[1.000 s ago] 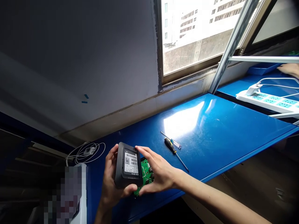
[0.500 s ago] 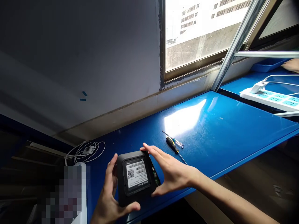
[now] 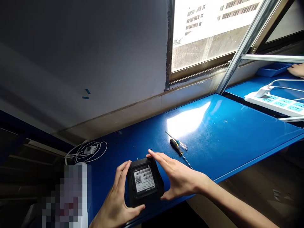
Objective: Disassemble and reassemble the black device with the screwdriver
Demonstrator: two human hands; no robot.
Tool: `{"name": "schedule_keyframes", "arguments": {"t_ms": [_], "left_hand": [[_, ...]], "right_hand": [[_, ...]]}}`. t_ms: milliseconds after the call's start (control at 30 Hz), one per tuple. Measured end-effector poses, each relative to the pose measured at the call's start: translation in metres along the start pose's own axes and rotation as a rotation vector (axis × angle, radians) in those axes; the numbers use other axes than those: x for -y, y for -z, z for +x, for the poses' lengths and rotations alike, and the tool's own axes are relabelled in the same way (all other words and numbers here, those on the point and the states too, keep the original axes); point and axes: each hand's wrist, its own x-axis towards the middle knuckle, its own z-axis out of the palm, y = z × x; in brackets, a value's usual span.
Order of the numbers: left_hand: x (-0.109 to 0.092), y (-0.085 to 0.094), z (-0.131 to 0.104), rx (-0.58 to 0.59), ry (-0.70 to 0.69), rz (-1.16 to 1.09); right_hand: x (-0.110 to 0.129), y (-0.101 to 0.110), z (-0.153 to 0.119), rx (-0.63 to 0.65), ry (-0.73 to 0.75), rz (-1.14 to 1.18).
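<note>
Between my hands is a square black electronic box (image 3: 133, 193), its underside up, with a white label (image 3: 144, 180) of barcodes and a QR code. My left hand (image 3: 116, 193) grips its left side, fingers at the far corner and thumb at the near edge. My right hand (image 3: 177, 175) holds the right side, fingertips on the far right corner and thumb on the near right one. Beyond my right hand, two screwdrivers lie on the blue table (image 3: 209, 142): a black-and-yellow handled one (image 3: 176, 147) and a clear-blue handled one (image 3: 181, 144).
A coiled white cable with a plug (image 3: 90, 150) lies at the table's left end, near a white object (image 3: 83, 190) partly blurred out. On the right are a metal frame post (image 3: 237, 60), a white power strip (image 3: 280, 103), a blue tray (image 3: 273, 69) and another person's hand (image 3: 296, 70).
The box has shifted slightly right and levelled. The green circuit board that showed at its right side is no longer visible. My left fingers have moved in against its far left corner.
</note>
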Motion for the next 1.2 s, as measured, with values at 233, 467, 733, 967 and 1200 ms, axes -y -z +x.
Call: {"name": "schedule_keyframes", "arguments": {"t_ms": [233,467,733,967,1200], "left_hand": [[0.006,-0.004,0.005,0.075,0.047,0.071],[0.017,-0.014,0.016,0.169,0.131,0.086],[0.024,-0.024,0.012,0.203,0.21,0.049],[0.02,-0.022,0.011,0.222,0.216,0.047],[0.021,-0.024,0.005,0.237,0.173,0.079]], "right_hand": [[0.003,0.003,0.004,0.076,-0.062,-0.051],[-0.004,0.004,0.014,0.189,-0.143,-0.071],[-0.009,0.002,0.017,0.253,-0.212,-0.067],[-0.011,0.005,0.017,0.288,-0.253,-0.066],[-0.015,0.005,0.017,0.288,-0.231,-0.064]]}}
